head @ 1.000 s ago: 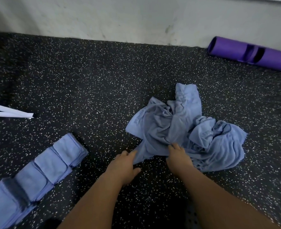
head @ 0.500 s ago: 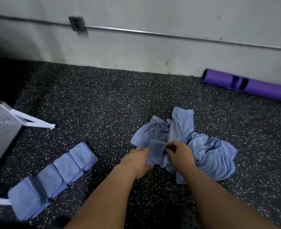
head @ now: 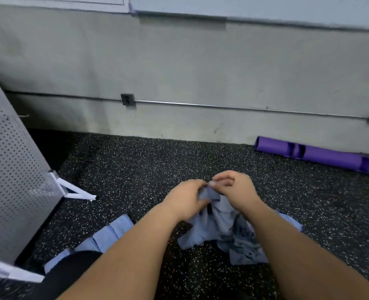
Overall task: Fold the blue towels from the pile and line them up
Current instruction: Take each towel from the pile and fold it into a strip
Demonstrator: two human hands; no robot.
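Wall: the grey wall fills the top half; a thin pipe runs along it, low down
Floor: the floor is black with little white dots; everything else sits on it
Metal panel: a big metal panel full of tiny holes stands on the left; its white foot sticks out onto the floor
Purple tube: a long purple tube lies on the right, just beside the wall, well apart from the towels
Pile: the pile of messy blue towels lies on the floor under and between the two arms
Folded towels: the folded towels lie in a row on the lower left, near the pile but not touching it; the left arm hides part of the row
Blue towel: one blue towel is held up in the middle; it hangs down from the hands to the pile
Left hand: the left hand has its fingers curled round the top of the blue towel and grips it
Right hand: the right hand pinches the top edge of the same towel with thumb and fingers; the two hands are very close
Small box: a small box sits on the pipe
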